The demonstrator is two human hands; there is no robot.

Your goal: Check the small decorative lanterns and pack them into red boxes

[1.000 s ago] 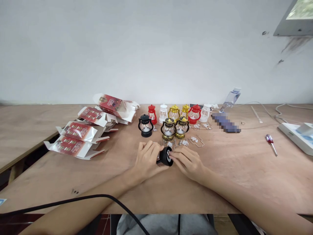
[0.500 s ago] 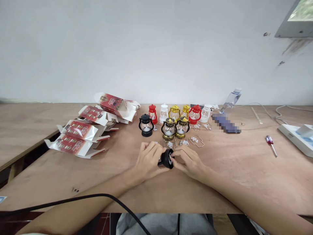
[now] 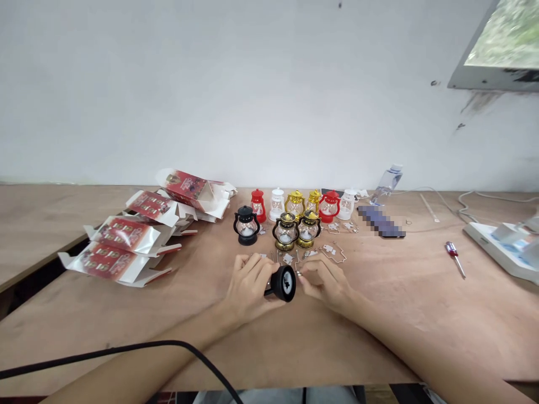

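Note:
My left hand (image 3: 249, 287) is wrapped round a small black lantern (image 3: 278, 287), tipped on its side with its round base facing right. The base is open, showing a pale inside with a dark recess. Just right of it, apart from the lantern, my right hand (image 3: 329, 281) pinches small silvery button cells (image 3: 298, 273) between thumb and fingertips. Beyond my hands stand a black lantern (image 3: 247, 227), two black-and-gold lanterns (image 3: 286, 233), and a row of red, white and gold lanterns (image 3: 329, 207). Wire handles (image 3: 337, 253) with white tags lie around them.
Opened red and white cardboard boxes (image 3: 122, 233) are piled at the left. On the right are a screwdriver (image 3: 455, 258), a blurred-out phone (image 3: 381, 221), a tilted water bottle (image 3: 386, 185) and a white tray (image 3: 497, 249). A black cable (image 3: 168, 342) crosses in front.
My right hand has drawn away from the lantern's base with the button cells in its fingertips. The base has turned more towards me. The whole view has shifted slightly.

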